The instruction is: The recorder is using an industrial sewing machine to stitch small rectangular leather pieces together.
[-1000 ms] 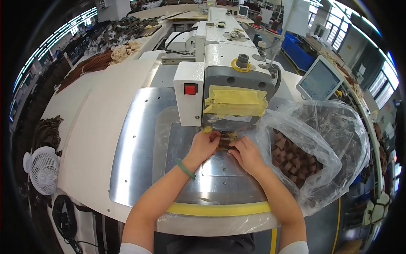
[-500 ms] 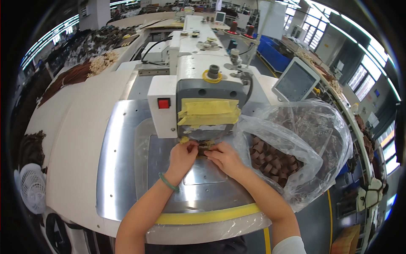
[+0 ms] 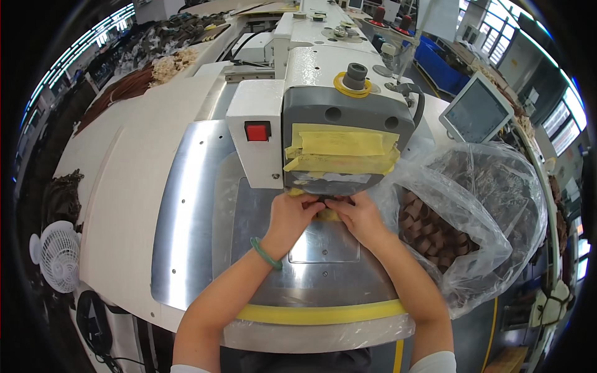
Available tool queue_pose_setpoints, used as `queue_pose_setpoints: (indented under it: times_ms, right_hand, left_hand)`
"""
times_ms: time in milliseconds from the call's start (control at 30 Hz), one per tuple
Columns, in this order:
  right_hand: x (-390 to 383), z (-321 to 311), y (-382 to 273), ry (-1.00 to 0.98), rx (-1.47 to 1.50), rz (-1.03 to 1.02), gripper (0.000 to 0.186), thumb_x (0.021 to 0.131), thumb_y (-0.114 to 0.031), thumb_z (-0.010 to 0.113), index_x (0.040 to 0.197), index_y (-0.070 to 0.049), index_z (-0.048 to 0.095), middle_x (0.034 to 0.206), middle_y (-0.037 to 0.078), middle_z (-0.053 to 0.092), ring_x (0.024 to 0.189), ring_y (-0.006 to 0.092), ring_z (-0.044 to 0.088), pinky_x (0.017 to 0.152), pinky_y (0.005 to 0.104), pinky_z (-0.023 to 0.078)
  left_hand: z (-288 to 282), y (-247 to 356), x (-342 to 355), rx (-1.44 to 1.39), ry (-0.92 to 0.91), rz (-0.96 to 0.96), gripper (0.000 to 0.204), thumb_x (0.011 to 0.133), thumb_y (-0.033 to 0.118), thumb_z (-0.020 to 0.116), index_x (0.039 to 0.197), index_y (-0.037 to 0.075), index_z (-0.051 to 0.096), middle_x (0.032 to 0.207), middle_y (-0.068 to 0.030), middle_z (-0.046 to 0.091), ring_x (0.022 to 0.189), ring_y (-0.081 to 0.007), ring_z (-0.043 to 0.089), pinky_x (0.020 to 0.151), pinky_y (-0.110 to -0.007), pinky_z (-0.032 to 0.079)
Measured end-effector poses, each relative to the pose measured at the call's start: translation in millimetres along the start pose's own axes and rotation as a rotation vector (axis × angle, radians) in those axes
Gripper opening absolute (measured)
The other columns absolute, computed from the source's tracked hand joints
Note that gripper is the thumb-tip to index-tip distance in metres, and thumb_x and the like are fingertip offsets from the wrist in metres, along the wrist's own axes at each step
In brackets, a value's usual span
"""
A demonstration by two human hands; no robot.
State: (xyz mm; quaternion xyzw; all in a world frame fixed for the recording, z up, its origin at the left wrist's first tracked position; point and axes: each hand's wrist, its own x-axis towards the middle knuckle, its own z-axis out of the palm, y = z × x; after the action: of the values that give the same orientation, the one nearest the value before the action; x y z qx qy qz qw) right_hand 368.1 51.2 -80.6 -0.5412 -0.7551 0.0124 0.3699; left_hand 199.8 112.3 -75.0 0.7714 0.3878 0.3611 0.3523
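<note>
Beneath the grey front of an industrial sewing machine [image 3: 342, 109], both hands meet close to each other. My left hand [image 3: 291, 217] has its fingertips pinched at a small dark piece [image 3: 323, 199], whose kind I cannot make out. From the other side, my right hand [image 3: 362, 219] pinches at the same piece with bent fingers. Just below the fingertips shows a small yellowish-brown part [image 3: 328, 215]. The machine head and my fingers hide most of the sewing area. A green bangle [image 3: 266, 253] circles my left wrist.
On the right, a clear plastic bag [image 3: 497, 261] holds many brown looped strips [image 3: 435, 233]. A screen [image 3: 477, 110] stands behind it. Yellow tape [image 3: 323, 313] lines the near edge of the metal plate [image 3: 193, 205]. A white fan [image 3: 60, 256] is at far left.
The view has shifted closer, so the machine looks larger and lies farther right. My fingertips have drawn closer together under the machine head, and the piece between them is more covered.
</note>
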Motion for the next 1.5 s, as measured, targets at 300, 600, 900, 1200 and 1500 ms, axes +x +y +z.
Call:
queue_pose_setpoints:
  times_ms: [300, 600, 900, 1200, 1500]
  right_hand:
    - [8, 1, -8, 0.000, 0.187, 0.372, 0.013, 0.067, -0.009, 0.068, 0.080, -0.006, 0.066, 0.073, 0.009, 0.056, 0.068, 0.0232, 0.055, 0.060, 0.0319, 0.045]
    - [15, -8, -20, -0.017, 0.194, 0.638, 0.014, 0.064, -0.011, 0.070, 0.073, -0.002, 0.064, 0.069, 0.012, 0.059, 0.061, 0.0227, 0.058, 0.056, 0.0315, 0.045]
    - [12, -2, -15, 0.025, 0.175, 0.546, 0.014, 0.064, -0.010, 0.070, 0.073, -0.002, 0.064, 0.067, 0.011, 0.057, 0.061, 0.0248, 0.057, 0.057, 0.0337, 0.045]
    - [13, -5, -18, 0.010, 0.139, 0.556, 0.015, 0.064, -0.011, 0.070, 0.073, -0.002, 0.063, 0.068, 0.011, 0.055, 0.062, 0.0260, 0.056, 0.057, 0.0346, 0.044]
    - [11, -1, -16, 0.052, 0.135, 0.512, 0.014, 0.063, -0.010, 0.070, 0.072, -0.001, 0.063, 0.067, 0.011, 0.055, 0.062, 0.0266, 0.056, 0.057, 0.0345, 0.044]
  left_hand:
    - [2, 3, -1, 0.018, 0.064, 0.034, 0.015, 0.068, 0.013, 0.065, 0.078, 0.001, 0.065, 0.065, -0.0138, 0.061, 0.056, -0.0273, 0.059, 0.054, -0.030, 0.046]
    - [3, 8, 0, 0.015, 0.066, -0.006, 0.017, 0.068, 0.014, 0.066, 0.078, 0.000, 0.065, 0.064, -0.0141, 0.060, 0.057, -0.0263, 0.059, 0.054, -0.031, 0.046]
    - [3, 9, 0, 0.043, 0.034, -0.014, 0.015, 0.072, 0.015, 0.064, 0.078, 0.002, 0.066, 0.065, -0.0154, 0.060, 0.059, -0.0301, 0.058, 0.054, -0.032, 0.046]
    - [2, 7, 1, 0.167, 0.006, 0.076, 0.016, 0.073, 0.017, 0.064, 0.079, 0.002, 0.066, 0.066, -0.0164, 0.060, 0.059, -0.0298, 0.059, 0.055, -0.033, 0.046]
    - [7, 11, -5, 0.396, 0.099, 0.253, 0.011, 0.073, 0.013, 0.064, 0.080, 0.005, 0.062, 0.071, -0.0152, 0.060, 0.063, -0.0319, 0.058, 0.054, -0.037, 0.047]
